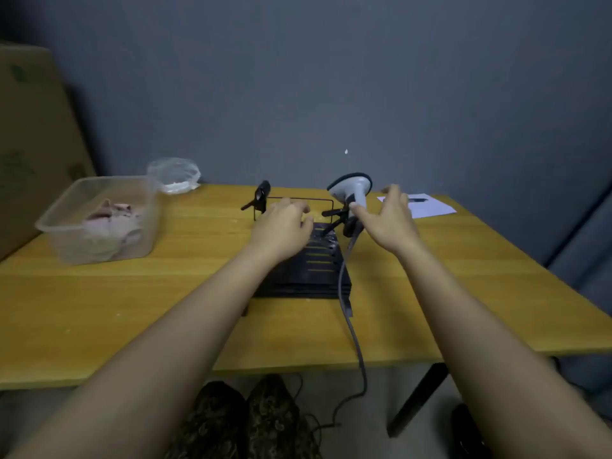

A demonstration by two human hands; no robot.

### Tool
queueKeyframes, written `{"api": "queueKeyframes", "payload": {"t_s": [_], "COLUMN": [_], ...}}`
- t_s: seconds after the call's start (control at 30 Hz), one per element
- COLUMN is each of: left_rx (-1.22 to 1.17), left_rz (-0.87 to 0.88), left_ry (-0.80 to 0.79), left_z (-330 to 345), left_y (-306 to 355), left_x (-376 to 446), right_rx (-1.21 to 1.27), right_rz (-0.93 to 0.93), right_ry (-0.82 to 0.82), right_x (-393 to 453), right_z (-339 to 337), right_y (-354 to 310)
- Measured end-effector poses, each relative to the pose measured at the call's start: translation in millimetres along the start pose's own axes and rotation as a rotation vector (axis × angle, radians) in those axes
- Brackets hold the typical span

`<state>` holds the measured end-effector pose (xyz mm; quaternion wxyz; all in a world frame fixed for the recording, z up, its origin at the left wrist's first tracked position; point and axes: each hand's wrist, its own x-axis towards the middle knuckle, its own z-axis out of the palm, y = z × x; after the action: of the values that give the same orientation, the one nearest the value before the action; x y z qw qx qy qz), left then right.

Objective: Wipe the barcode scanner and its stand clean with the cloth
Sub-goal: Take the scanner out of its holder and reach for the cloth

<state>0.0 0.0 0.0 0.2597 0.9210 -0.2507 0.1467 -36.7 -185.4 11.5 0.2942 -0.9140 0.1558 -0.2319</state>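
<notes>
Over yellow table [99,293], left hand [281,226] curls on stand [308,270], right hand [390,220] spread, empty.

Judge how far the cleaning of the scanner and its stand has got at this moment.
Done: nothing visibly wiped. The cloth lies in the clear tub at the left, untouched. In hand: no cloth; the left hand rests on the black stand, the open right hand is at the barcode scanner. Left: fetch the cloth and wipe both.
</notes>
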Motion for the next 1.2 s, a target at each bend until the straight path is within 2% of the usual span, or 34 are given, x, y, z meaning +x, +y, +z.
{"api": "queueKeyframes", "payload": {"t_s": [0.17,0.37,0.67,0.93,1.07,1.2], "left_rx": [0.012,0.044,0.201,0.380,0.438,0.486], "left_rz": [0.005,0.042,0.047,0.095,0.120,0.139], "left_ry": [-0.085,-0.118,-0.114,-0.070,-0.073,-0.089], "left_z": [27,63,84,94,97,97], "left_y": [1,1,-4,-7,-8,-9], "left_x": [30,60,82,87,91,95], "right_rx": [0.054,0.167,0.037,0.115,0.119,0.096], "right_rz": [0.110,0.151,0.140,0.104,0.080,0.105], "right_ry": [-0.115,-0.007,-0.130,-0.053,-0.116,-0.269], "right_x": [9,16,13,27,36,44], "right_z": [15,26,38,30,26,20], "right_y": [12,26,28,27,27,23]}}
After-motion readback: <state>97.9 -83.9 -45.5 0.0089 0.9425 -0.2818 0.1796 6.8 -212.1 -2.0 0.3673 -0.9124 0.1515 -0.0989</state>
